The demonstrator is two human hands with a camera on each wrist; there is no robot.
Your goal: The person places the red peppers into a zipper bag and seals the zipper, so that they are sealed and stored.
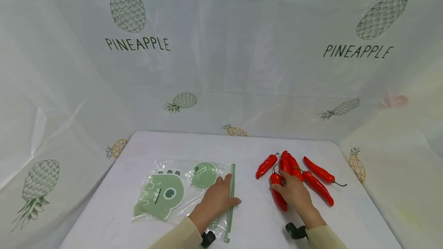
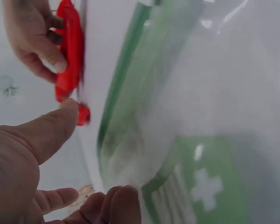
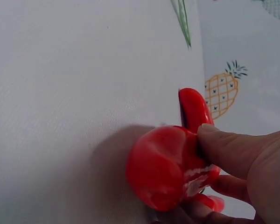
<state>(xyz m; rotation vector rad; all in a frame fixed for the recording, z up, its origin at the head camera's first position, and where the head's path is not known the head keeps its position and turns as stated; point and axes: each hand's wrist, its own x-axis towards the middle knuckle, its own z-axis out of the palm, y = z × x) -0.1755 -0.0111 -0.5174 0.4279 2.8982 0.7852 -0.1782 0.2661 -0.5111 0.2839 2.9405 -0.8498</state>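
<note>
I have the left hand (image 1: pixel 217 200) loosely spread at the green zip edge (image 1: pixel 232 178) of the clear bag (image 1: pixel 183 195), on the counter (image 1: pixel 250 226); unpinned, thin film could slide. Right hand (image 1: pixel 297 193) pinches the nearest red pepper (image 1: pixel 279 200); glossy skin might slip. Other peppers (image 1: pixel 293 165) crowd just beyond, so a wide grip could scatter them.
</note>
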